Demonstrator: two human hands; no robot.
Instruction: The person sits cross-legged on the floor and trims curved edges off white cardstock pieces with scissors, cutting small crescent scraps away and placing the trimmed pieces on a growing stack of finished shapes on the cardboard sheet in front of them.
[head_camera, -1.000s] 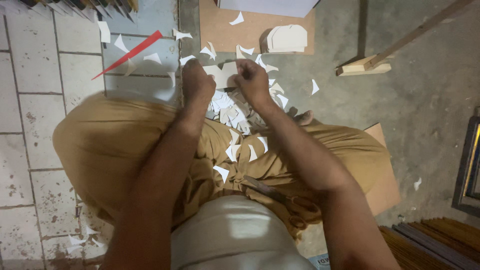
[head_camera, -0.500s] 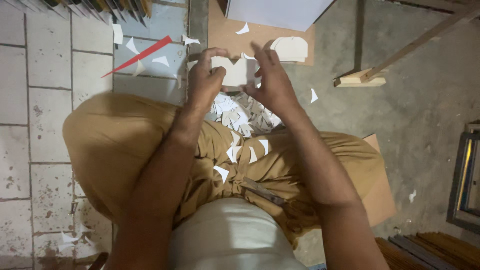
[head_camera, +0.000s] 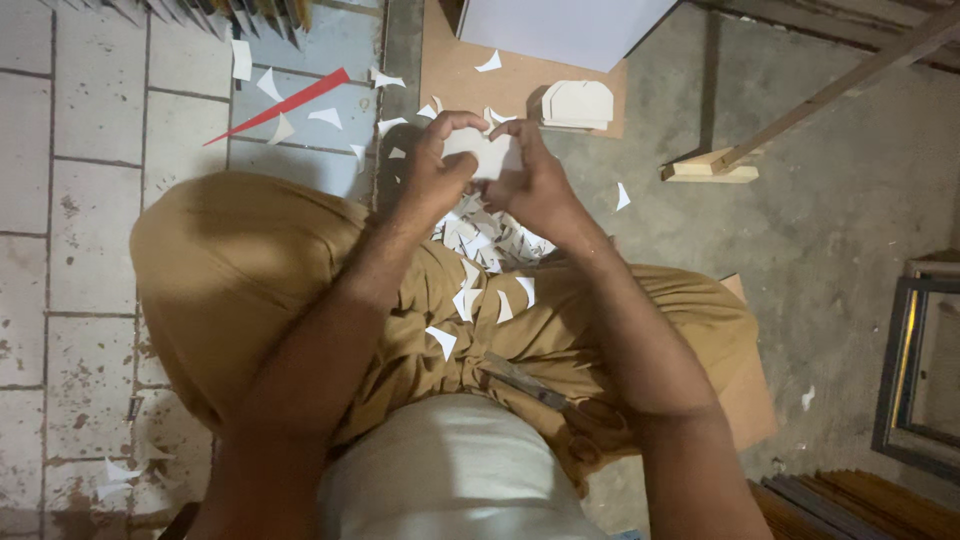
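Paper scraps (head_camera: 480, 235) litter tiled floor (head_camera: 70, 150) under hands (head_camera: 485, 170)

Pale tiled floor (head_camera: 70, 130) beside bare grey concrete (head_camera: 840, 240), dim light

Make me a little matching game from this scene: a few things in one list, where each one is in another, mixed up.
Things:
1. white card piece
2. red paper sliver
3. stack of white cut shapes
4. scissors

Places:
A. on the brown board
B. on the lap
C. between left hand and right hand
D. on the floor tiles

Pairs: 1-C, 2-D, 3-A, 4-B
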